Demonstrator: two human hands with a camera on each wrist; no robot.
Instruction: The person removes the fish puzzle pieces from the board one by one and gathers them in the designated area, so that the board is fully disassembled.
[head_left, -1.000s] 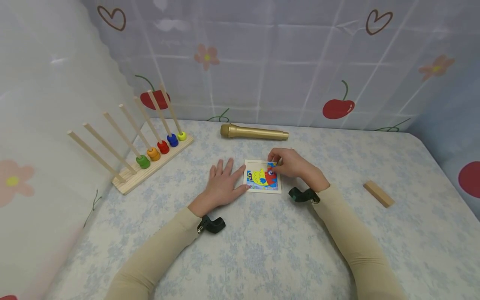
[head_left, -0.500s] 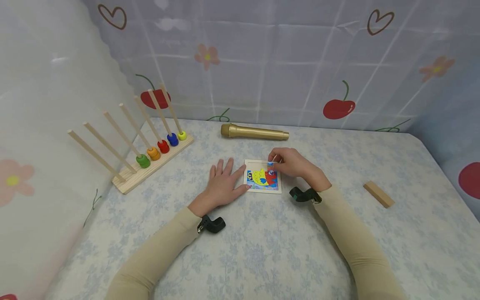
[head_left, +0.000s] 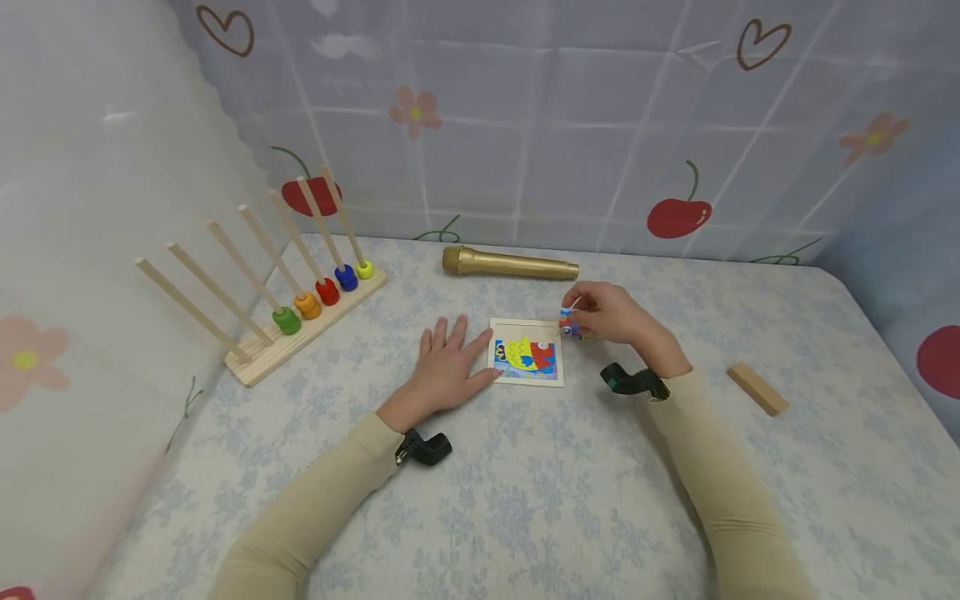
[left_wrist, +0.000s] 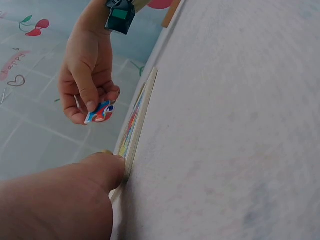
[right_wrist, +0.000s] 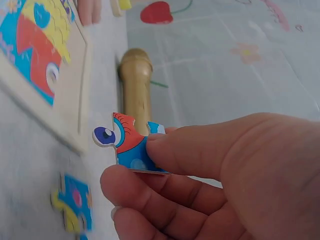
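A square wooden tray puzzle (head_left: 517, 331) lies on the table, a yellow and red fish picture in its lower part and bare wood along its far side. My left hand (head_left: 441, 372) rests with spread, straight fingers at its left edge, thumb and forefinger touching the frame. Just off the tray's far right corner, my right hand (head_left: 611, 314) pinches a puzzle piece (right_wrist: 131, 150) between thumb and fingers, clear of the tray. That piece is red and blue with a printed eye. Below it in the right wrist view lie loose blue and yellow puzzle pieces (right_wrist: 77, 200).
Behind the tray lies a gold microphone (head_left: 510, 264). At the left stands a wooden peg rack (head_left: 315, 329) with coloured beads low on several pegs. A plain wooden block (head_left: 757, 388) is on the right. Patterned curtains border the table.
My right hand has lifted the eye piece out of the tray's upper right and moved right with it, baring wood there. My left hand stays in place.
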